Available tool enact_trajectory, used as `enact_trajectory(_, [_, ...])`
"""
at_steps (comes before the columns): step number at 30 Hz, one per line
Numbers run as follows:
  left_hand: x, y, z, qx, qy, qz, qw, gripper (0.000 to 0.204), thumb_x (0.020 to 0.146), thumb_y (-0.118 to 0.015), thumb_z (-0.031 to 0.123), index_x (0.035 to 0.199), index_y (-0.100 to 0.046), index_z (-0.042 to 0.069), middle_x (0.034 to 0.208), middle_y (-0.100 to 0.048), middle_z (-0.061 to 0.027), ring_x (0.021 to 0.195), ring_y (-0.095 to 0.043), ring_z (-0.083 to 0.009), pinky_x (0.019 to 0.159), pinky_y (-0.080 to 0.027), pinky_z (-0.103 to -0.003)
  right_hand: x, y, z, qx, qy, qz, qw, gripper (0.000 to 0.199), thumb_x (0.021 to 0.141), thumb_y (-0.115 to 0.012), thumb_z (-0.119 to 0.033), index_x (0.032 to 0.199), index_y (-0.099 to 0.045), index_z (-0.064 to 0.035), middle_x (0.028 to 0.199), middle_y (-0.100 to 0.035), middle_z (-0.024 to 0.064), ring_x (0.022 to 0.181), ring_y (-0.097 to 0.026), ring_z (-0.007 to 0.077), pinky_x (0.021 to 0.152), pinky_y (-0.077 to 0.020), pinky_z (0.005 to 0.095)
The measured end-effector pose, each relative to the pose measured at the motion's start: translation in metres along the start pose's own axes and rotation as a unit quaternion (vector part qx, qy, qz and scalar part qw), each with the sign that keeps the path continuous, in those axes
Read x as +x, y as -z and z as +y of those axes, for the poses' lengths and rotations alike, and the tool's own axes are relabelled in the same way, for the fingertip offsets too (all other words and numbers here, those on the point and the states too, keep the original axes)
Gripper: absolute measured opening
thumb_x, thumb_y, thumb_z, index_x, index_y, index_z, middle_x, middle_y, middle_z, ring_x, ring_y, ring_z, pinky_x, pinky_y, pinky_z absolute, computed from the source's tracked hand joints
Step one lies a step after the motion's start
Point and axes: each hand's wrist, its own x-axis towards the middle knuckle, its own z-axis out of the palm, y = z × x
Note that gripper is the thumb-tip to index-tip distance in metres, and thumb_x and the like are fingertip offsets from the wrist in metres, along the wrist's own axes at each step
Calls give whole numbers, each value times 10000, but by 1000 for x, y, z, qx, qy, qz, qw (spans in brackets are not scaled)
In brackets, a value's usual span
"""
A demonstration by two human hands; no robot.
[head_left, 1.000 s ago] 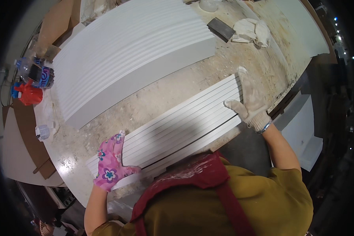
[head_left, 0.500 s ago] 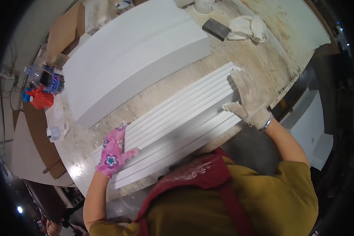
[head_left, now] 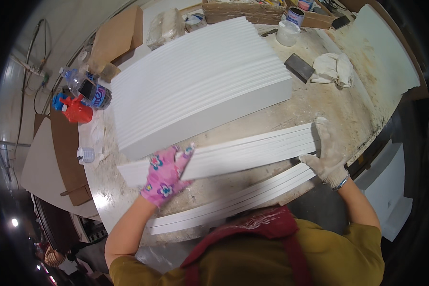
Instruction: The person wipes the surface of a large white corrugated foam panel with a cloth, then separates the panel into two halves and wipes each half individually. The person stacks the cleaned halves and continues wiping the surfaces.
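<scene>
A bundle of long white strips (head_left: 252,148) lies between my hands on the worktable. My left hand (head_left: 167,175), in a pink flowered glove, grips the bundle a little in from its left end, fingers over the far side and thumb on the near side. My right hand (head_left: 325,151), in a whitish work glove, clasps the right end between fingers and thumb. A second group of slightly curved white strips (head_left: 238,200) lies nearer to me, apart from the bundle. Beyond my hands stands a large block of stacked white strips (head_left: 195,81) with a ridged top.
A dark rectangular block (head_left: 299,67) and a white cloth (head_left: 333,69) sit at the far right, by a white tub (head_left: 288,33). A clear bottle (head_left: 93,90) and a red container (head_left: 77,109) stand left. White pieces (head_left: 383,190) lie beyond the table's right edge.
The bundle has come apart from the nearer strips and turned onto its side, showing a smoother face. My left hand has shifted right along it. The whole view has swung, lowering the table in the picture.
</scene>
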Motion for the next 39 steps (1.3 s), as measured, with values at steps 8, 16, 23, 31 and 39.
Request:
enact_trajectory(8, [-15,-31,-18,11,27,93,995,1041,563,-931,373,1504,-521,202,1314,-535,-168,1182,-506,-362,1035,-390,-514,56,17,15,366,-413,-209,807,441,1026,-553,-473,923,-620,-50,784,-606,31,669,-597,129,602,-481,281])
enact_trajectory(16, [-32,-16,-10,-66,48,74,994,825,744,-845,447,1461,-557,159,1383,-547,-200,1299,-504,-384,1082,-395,-524,126,14,-7,294,-443,-438,725,465,1028,-545,-516,1051,-666,-68,782,-638,59,571,-580,171,512,-470,309])
enact_trajectory(23, [-62,0,-165,-171,436,-109,877,711,963,-523,689,1358,-581,101,1183,-710,-188,1002,-724,-304,878,-594,-423,89,-16,42,371,-479,-361,709,454,1022,-561,-482,1108,-671,-50,893,-684,78,741,-633,168,608,-518,353])
enact_trajectory(31, [-115,-68,-185,-663,441,-120,592,760,956,-495,748,1507,-393,234,1141,-688,-81,780,-705,-215,668,-596,-413,65,-9,72,286,-309,-359,833,512,998,-627,-396,1332,-613,-8,998,-693,89,862,-643,192,811,-524,370])
enact_trajectory(39, [-141,-82,-171,-439,408,89,796,648,949,-654,563,1355,-590,62,1119,-690,-76,966,-646,-184,796,-528,-335,102,6,70,314,-223,-160,909,851,843,-762,-117,1576,-342,-10,1408,-561,143,1267,-552,214,1085,-425,297])
